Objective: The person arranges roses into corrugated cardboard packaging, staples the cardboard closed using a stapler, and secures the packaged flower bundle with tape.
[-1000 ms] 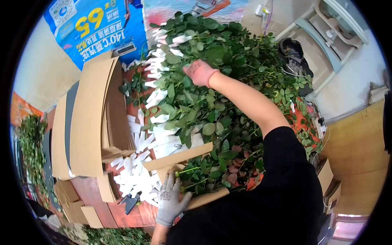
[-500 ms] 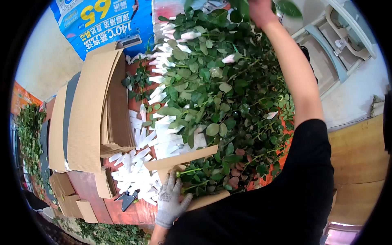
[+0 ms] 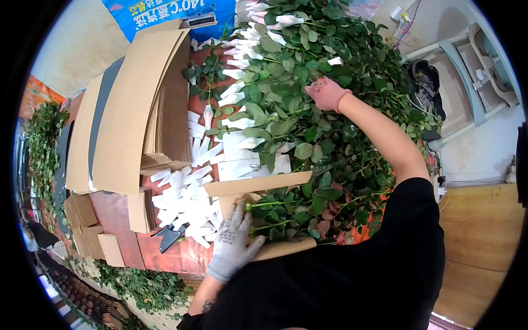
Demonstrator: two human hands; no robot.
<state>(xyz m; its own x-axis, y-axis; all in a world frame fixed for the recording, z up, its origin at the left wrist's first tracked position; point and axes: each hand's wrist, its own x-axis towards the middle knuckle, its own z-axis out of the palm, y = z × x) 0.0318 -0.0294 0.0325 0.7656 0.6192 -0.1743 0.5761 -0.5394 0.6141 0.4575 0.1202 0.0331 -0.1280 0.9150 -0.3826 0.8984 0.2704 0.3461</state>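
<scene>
Right hand (image 3: 328, 94) swung back over the leafy stems (image 3: 308, 60), fingers curled; left hand (image 3: 232, 242), fingers together, is at the edge of the cardboard (image 3: 258, 184). Can't tell if either's gripping. Bare red tabletop (image 3: 190, 259) further left.

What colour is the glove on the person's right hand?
The glove is pink with darker markings; it shows best in the head view.

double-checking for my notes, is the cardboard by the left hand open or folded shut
Open: the cardboard leaves leafy stems uncovered between its edges.
</scene>
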